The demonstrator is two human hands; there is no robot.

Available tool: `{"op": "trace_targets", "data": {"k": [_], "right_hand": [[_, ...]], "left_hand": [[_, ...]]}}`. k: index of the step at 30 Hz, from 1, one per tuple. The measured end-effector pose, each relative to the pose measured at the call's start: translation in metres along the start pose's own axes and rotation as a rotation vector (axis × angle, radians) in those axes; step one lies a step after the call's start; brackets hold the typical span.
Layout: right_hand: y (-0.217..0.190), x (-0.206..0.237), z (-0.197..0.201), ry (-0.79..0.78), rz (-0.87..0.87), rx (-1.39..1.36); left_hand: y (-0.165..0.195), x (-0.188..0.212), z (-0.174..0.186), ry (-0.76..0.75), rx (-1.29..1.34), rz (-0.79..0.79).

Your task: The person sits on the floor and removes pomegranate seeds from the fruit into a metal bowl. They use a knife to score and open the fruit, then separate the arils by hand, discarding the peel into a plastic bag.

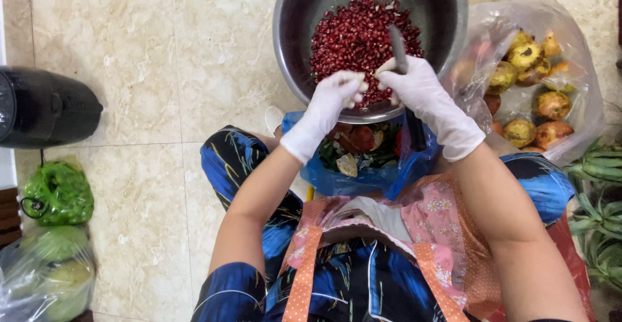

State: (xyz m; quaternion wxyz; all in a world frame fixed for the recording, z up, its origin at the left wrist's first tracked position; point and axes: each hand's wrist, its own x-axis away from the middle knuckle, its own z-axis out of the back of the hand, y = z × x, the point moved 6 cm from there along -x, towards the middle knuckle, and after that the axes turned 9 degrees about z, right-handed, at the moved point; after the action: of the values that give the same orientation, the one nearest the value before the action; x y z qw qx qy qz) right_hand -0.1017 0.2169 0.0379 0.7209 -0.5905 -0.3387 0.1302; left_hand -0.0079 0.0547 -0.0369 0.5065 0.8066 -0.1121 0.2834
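Both gloved hands over steel bowl (pixel 291 50) of pomegranate seeds (pixel 353 37). Right hand (pixel 418 89) fist-gripping knife (pixel 398 50); left hand (pixel 337 95) curled, contents unclear.

The left hand (pixel 337 95) and right hand (pixel 414 85) wore thin white gloves (wrist-length); the clothing was dark blue patterned fabric under a pink floral apron (pixel 427 231) with orange dotted straps.

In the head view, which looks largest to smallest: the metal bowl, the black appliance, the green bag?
1. metal bowl, though cut off at the top
2. black appliance, cut off at the left
3. green bag
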Motion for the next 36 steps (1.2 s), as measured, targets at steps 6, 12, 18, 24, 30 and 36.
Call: {"op": "trace_targets", "data": {"k": [6, 12, 18, 24, 30, 36], "right_hand": [[0.019, -0.036, 0.02, 0.165, 0.308, 1.05], [0.059, -0.068, -0.006, -0.004, 0.12, 1.455], [0.039, -0.054, -0.026, -0.113, 0.259, 1.61], [-0.028, 0.019, -0.049, 0.205, 0.787, 0.784], [-0.025, 0.058, -0.085, 0.082, 0.826, 0.572], [-0.043, 0.087, -0.027, 0.184, 0.788, 0.512]], "left_hand": [[-0.071, 0.065, -0.001, -0.001, -0.588, 0.005], [-0.095, 0.064, 0.003, 0.07, -1.03, -0.064], [-0.048, 0.072, 0.004, -0.289, -0.192, -0.005], [0.007, 0.068, -0.006, -0.328, 0.451, -0.045], [0.016, 0.044, -0.058, -0.288, 0.57, 0.003], [0.024, 0.043, -0.104, -0.476, 0.398, 0.0]]}}
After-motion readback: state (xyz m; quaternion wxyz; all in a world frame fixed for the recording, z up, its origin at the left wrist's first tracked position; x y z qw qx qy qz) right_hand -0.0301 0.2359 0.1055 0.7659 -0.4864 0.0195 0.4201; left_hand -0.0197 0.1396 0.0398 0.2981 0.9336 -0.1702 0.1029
